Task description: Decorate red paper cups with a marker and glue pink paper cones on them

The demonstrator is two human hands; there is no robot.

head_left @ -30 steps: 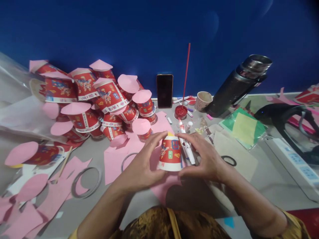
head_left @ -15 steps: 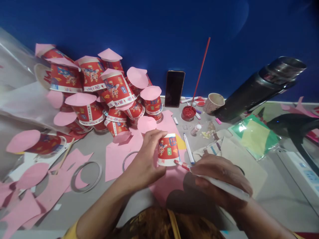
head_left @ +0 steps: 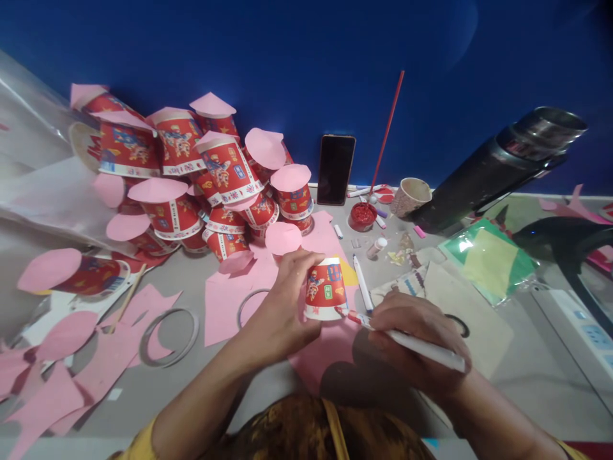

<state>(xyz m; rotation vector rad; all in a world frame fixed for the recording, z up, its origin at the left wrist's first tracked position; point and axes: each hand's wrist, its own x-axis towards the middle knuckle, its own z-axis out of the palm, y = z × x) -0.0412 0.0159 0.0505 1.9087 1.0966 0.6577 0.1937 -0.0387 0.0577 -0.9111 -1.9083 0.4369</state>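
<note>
My left hand (head_left: 287, 306) is closed round the left side of a red printed paper cup (head_left: 325, 289), held upside down with its white rim band low. In my right hand (head_left: 421, 342) is a white marker pen (head_left: 426, 350) with a red tip end, which meets the rim band near its lower right. Beneath both hands lies pink paper (head_left: 311, 361). A second white marker (head_left: 363, 284) rests on the table just right of the cup.
Several red cups with pink paper tops (head_left: 165, 214) are stacked at the left. A tape roll (head_left: 168, 338) lies among pink scraps. A phone (head_left: 336, 169) leans against the blue wall. Farther right are a red pot (head_left: 363, 217), a beige cup (head_left: 412, 198) and a black flask (head_left: 479, 172).
The cup stays in my left hand. My right hand has shifted slightly, with the marker's back end swung a little left and up, while its tip remains at the cup's rim band.
</note>
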